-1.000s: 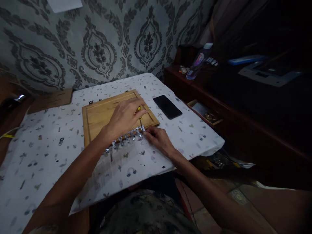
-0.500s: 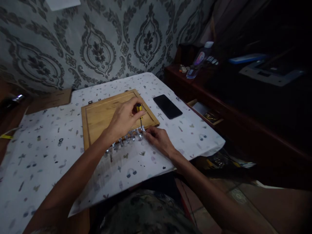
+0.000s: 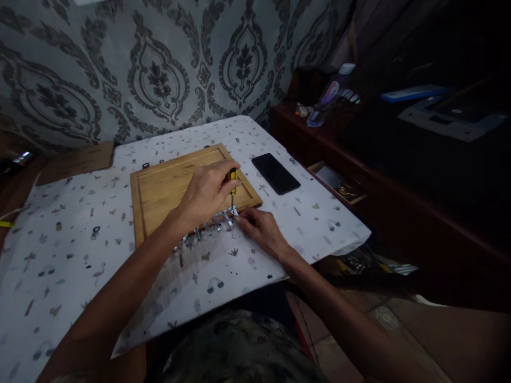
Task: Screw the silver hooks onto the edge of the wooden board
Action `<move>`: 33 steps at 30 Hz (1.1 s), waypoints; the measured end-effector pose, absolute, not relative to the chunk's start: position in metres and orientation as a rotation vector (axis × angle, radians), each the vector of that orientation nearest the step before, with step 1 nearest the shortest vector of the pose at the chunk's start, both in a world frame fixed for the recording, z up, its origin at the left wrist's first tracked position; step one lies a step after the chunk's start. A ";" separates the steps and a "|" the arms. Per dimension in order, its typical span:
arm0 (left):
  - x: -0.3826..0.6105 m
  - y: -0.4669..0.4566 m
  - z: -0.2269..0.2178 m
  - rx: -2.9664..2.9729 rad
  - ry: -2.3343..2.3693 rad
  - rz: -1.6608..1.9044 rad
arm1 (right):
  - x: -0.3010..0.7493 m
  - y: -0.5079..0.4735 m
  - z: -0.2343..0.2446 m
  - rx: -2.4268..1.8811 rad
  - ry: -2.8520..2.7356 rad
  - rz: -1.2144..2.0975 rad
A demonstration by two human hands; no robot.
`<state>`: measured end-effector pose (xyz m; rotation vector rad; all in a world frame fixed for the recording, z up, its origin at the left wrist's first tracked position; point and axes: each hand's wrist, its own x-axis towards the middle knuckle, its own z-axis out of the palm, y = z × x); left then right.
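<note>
A wooden board [image 3: 163,189] lies on the patterned cloth of the table [image 3: 72,250]. Along its near edge runs a row of several small metal hooks [image 3: 207,229]. My left hand [image 3: 207,191] is closed round a small screwdriver with a yellow and black handle [image 3: 232,178], held upright with its tip down on the rightmost hook. My right hand [image 3: 259,229] rests on the cloth at the board's near right corner, its fingertips pinched on that rightmost hook.
A black phone [image 3: 275,173] lies face down right of the board. A dark wooden sideboard [image 3: 359,175] with an open drawer stands at the right, with a bottle [image 3: 331,96] on it. Brown cardboard [image 3: 75,159] lies at the back left, by the wallpapered wall.
My left hand has shifted its grip on the screwdriver, so more of the yellow handle shows. My right hand stays on the hook. The view has drifted slightly.
</note>
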<state>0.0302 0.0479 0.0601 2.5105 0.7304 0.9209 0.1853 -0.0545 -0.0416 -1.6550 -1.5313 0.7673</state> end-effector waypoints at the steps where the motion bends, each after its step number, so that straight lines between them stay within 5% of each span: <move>1: 0.031 0.047 0.061 2.524 0.721 0.901 | 0.185 -0.055 -0.042 -1.655 -1.530 0.768; 33: 0.022 0.041 0.060 2.423 0.757 0.988 | 0.184 -0.058 -0.041 -1.658 -1.455 0.848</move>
